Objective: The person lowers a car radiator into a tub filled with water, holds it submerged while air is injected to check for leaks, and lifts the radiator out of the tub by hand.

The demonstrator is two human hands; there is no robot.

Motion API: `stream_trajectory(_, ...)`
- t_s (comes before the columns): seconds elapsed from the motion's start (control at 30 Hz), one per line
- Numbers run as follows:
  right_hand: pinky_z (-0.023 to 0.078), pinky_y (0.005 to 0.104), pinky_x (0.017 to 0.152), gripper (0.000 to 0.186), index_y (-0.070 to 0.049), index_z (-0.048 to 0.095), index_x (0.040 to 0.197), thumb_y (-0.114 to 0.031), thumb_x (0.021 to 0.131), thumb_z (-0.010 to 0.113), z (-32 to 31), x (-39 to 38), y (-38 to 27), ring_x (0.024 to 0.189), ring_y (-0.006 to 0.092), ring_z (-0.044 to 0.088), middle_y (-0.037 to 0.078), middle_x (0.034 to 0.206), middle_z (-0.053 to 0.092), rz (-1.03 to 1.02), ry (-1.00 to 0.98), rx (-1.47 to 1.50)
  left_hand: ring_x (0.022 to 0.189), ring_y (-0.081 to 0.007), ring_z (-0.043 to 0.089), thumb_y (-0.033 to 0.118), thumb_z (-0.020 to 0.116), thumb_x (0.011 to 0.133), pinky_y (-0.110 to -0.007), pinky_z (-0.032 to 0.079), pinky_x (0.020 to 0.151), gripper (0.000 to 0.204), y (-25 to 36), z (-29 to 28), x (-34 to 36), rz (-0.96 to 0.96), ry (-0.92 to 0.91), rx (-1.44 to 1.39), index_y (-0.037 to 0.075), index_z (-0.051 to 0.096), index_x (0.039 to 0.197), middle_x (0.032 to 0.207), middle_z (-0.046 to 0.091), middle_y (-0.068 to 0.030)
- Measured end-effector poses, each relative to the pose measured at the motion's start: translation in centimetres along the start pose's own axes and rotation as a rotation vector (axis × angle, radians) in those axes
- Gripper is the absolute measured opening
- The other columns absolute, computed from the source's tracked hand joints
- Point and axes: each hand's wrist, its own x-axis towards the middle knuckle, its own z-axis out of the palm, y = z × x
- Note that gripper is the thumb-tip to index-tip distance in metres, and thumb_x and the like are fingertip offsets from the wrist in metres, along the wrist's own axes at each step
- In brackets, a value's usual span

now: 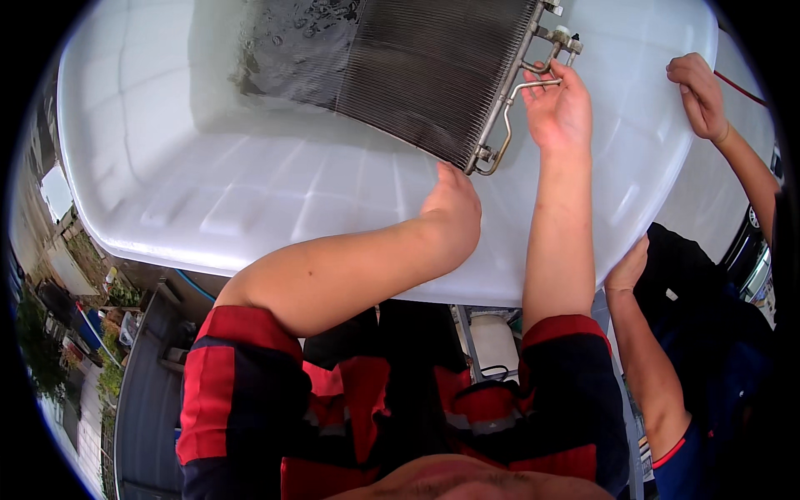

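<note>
A dark finned car radiator or condenser [425, 71] slants into a white tub [275, 187], its far left part under the water [292, 50]. Along its right side run a metal header and a thin bent pipe [507, 125]. My left hand [454, 200] grips the near lower corner, with some fingers hidden beneath or behind it. Palm up, my right hand [560, 108] has its fingers curled at the pipe and fittings [562, 40] on the right side.
Another person stands at the right; one hand [700, 96] rests at the tub's right rim and the other [627, 268] at its near right edge. A grey metal panel [150, 400] and a blue hose [196, 286] are at the lower left. A whitish container [492, 343] sits below the tub.
</note>
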Motion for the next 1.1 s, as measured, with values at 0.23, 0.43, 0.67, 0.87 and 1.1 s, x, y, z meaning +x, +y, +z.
stream_trajectory(0.23,0.03,0.0365,0.1,0.018,-0.007,0.053,0.09,-0.016,0.082,0.067,-0.3,0.9,0.3,0.101,0.0233,0.045,0.005,0.097,0.052,0.005,0.009,-0.001,0.11,-0.0364,0.053,0.027,0.051,0.096,-0.041,0.046,0.083,0.051,0.3,0.8,0.8,-0.09,0.072,0.019,-0.004,0.047,0.136,0.154,0.02,-0.0277)
stream_trajectory(0.43,0.029,0.037,0.101,0.019,-0.007,0.054,0.091,-0.016,0.081,0.068,-0.4,0.7,0.1,0.101,0.0236,0.045,0.005,0.097,0.052,0.018,0.01,0.007,0.101,-0.0293,0.054,0.029,0.051,0.096,-0.035,0.046,0.074,0.051,0.5,0.9,1.0,-0.105,0.123,-0.017,-0.003,0.047,0.136,0.155,0.017,-0.0272)
stream_trajectory(0.67,0.03,0.0363,0.102,0.02,-0.006,0.053,0.091,-0.014,0.081,0.067,0.8,-0.3,-0.2,0.1,0.0233,0.045,0.005,0.097,0.052,-0.008,-0.054,0.035,0.102,-0.0283,0.055,0.03,0.051,0.096,-0.034,0.046,0.074,0.052,0.5,1.1,0.7,-0.147,0.114,-0.012,-0.003,0.046,0.137,0.155,0.017,-0.0261)
stream_trajectory(0.87,0.03,0.0369,0.102,0.019,-0.006,0.052,0.09,-0.014,0.082,0.067,1.0,-0.8,-0.3,0.1,0.023,0.045,0.006,0.097,0.053,-0.005,-0.043,0.028,0.101,-0.028,0.056,0.026,0.054,0.092,-0.034,0.046,0.073,0.055,0.7,1.2,1.0,-0.163,0.137,-0.026,-0.003,0.044,0.138,0.155,0.017,-0.0289)
stream_trajectory(1.1,0.028,0.038,0.102,0.02,-0.006,0.052,0.092,-0.015,0.082,0.066,0.8,-0.7,-0.2,0.101,0.0236,0.045,0.007,0.099,0.054,-0.003,-0.045,0.015,0.097,-0.0276,0.058,0.016,0.06,0.083,-0.033,0.046,0.073,0.059,0.5,1.1,0.7,-0.132,0.139,-0.008,-0.009,0.044,0.135,0.151,0.02,-0.0346)
